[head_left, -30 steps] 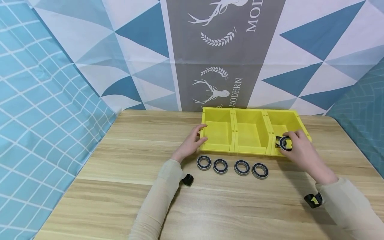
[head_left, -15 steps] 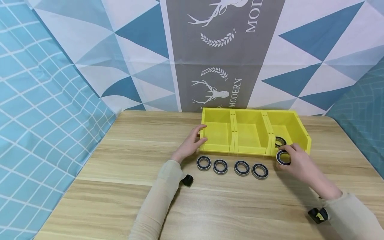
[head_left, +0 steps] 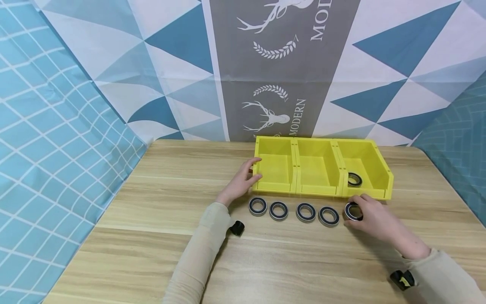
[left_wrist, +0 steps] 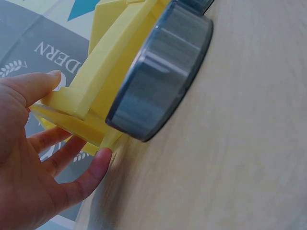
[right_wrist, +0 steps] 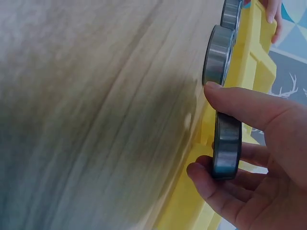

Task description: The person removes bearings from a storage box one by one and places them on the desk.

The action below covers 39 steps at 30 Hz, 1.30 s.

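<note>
My right hand point(head_left: 373, 219) pinches a ball bearing point(right_wrist: 227, 146) between thumb and fingers, low over the table in front of the right compartment. Left of it, several bearings point(head_left: 321, 216) with black faces and steel rims lie in a row. Another bearing point(head_left: 355, 185) lies inside the right compartment of the yellow three-part bin point(head_left: 298, 191), near its front. At the bin's left end, my left hand point(head_left: 237, 183) holds the side wall, thumb on one side and fingers on the other. In the left wrist view, a nearby bearing point(left_wrist: 163, 72) hides part of the bin.
The bin stands near the back of the wooden table point(head_left: 152, 253), before a patterned cloth backdrop point(head_left: 281, 67). Its left compartment point(head_left: 275, 169) and middle compartment point(head_left: 316, 171) show bare yellow floors. Blue cloth point(head_left: 45, 147) hangs along the left side.
My right hand has brought its bearing out of the right compartment, toward me and down beside the row's right end. The left hand and the bin have stayed in place.
</note>
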Motion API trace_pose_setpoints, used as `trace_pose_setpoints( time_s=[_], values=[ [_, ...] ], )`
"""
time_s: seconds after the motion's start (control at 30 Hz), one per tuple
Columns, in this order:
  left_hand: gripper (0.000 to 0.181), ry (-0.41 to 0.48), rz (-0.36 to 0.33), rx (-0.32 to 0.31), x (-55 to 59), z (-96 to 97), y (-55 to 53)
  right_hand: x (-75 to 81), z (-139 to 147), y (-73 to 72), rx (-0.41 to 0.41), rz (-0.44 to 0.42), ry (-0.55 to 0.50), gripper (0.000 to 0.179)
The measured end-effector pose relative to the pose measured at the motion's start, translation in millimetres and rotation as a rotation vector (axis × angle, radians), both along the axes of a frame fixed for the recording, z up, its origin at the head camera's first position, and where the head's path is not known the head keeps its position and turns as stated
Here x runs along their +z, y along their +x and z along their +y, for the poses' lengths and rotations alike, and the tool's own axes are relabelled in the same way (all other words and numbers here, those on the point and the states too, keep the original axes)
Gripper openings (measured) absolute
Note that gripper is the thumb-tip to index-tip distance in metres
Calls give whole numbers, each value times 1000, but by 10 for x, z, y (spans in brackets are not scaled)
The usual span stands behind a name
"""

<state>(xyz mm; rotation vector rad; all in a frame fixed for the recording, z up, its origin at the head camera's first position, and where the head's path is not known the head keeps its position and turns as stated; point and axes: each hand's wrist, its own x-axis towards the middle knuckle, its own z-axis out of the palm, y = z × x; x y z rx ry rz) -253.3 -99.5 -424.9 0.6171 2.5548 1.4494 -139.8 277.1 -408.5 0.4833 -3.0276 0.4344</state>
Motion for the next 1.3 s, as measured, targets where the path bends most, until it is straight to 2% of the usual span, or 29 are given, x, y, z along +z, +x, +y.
trace_pose_setpoints(
  time_s=[0.4, 0.7, 1.3],
  values=[
    [58, 7, -6, 0, -7, -8, -2, -66, -7, 10, 32, 12, 0, 52],
    [58, 5, -9, 3, -2, -2, -3, -58, -16, 11, 20, -35, 17, 55],
    [57, 2, -6, -4, 14, 5, -4, -112, 25, -23, 66, -20, 2, 56]
  ],
)
